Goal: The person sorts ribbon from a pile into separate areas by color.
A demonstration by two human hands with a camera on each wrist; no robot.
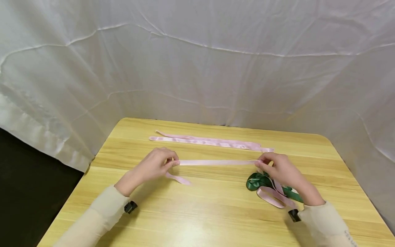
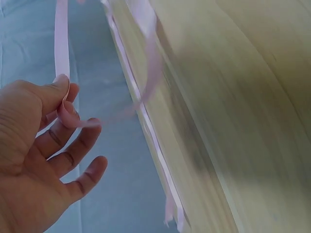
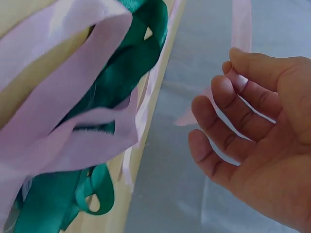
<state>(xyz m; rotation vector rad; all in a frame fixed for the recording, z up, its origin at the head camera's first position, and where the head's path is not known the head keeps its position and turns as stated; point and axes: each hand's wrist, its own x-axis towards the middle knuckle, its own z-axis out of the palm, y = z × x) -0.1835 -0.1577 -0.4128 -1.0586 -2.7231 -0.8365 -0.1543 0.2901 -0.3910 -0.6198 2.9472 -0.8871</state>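
Note:
A pink satin ribbon point(image 1: 217, 162) is stretched straight between both hands, above the wooden table. My left hand point(image 1: 157, 164) pinches it between thumb and forefinger; a loose tail point(image 2: 154, 63) curves away below that hand. At the other end, my right hand point(image 1: 280, 168) pinches the ribbon point(image 3: 241, 29) with thumb and forefinger, while its other fingers are loosely bent. Beneath the right hand lies a heap of looped pink ribbon point(image 3: 97, 53) and green ribbon point(image 3: 48, 204). Where the held ribbon runs past the right fingers is partly hidden.
Farther back on the table point(image 1: 185, 212), cut pink ribbon strips point(image 1: 203, 140) lie side by side, roughly parallel to the back edge. A pale curtain point(image 1: 216, 75) hangs behind the table and along its sides. Black wrist cameras point(image 1: 130, 207) are strapped on both sleeves.

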